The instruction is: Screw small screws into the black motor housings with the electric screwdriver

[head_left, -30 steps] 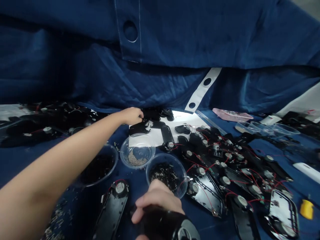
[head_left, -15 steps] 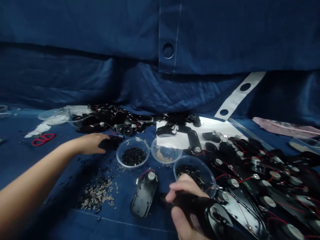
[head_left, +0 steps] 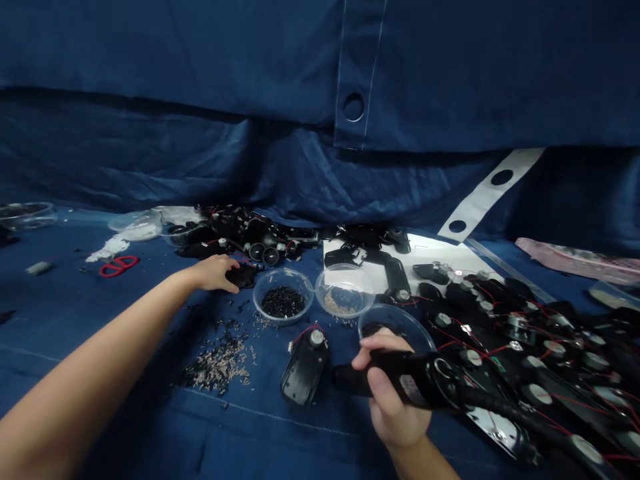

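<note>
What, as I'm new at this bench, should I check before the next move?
1. Black, cylindrical corded tool held in the right hand: ok.
2. Black, dull part firmly gripped by the left hand: cannot tell; the contact is unclear.
3. Black, elongated plastic shell lying with its pale round component upward: ok.
4. Clear, round plastic bowl of small dark pieces upright: ok.
5. Small pale and dark pieces contained: not ok; a pile lies loose on the blue cloth.

Bare to the edge of view, the left forearm (head_left: 115, 353) tapers smoothly toward a bare left hand (head_left: 215, 273); the right hand (head_left: 397, 407) and right forearm (head_left: 420, 461) are uncovered too.
</note>
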Tool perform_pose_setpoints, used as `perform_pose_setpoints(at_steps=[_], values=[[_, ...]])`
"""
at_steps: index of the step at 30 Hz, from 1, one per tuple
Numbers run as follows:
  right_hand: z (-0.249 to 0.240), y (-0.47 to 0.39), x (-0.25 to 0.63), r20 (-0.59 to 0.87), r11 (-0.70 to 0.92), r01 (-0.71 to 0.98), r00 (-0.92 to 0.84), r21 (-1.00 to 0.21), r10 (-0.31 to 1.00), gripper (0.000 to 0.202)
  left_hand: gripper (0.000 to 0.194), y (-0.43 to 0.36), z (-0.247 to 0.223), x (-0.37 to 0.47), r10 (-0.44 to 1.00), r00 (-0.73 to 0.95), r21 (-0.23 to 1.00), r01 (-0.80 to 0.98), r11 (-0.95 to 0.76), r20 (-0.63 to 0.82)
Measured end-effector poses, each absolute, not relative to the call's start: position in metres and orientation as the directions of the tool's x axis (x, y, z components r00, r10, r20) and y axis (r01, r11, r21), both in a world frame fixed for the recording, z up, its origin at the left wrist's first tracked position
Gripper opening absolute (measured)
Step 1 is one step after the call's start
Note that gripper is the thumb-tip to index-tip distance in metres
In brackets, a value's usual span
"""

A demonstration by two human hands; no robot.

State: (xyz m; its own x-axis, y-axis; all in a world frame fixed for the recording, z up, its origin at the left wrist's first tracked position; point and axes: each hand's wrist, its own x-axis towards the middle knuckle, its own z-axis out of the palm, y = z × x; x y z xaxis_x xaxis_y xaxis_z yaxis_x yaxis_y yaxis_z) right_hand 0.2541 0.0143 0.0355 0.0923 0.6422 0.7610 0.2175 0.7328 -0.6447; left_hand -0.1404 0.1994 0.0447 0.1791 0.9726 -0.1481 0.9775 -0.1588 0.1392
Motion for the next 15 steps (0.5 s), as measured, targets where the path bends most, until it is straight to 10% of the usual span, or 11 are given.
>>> perform_pose_setpoints(at_steps=[15], values=[[0.032, 0.017, 0.258, 0.759, 0.736, 0.200, 0.073, -0.646, 0.647, 0.018, 0.074, 0.185, 0.052, -0.130, 0.981, 0.186, 0.181, 0.968, -0.174, -0.047]])
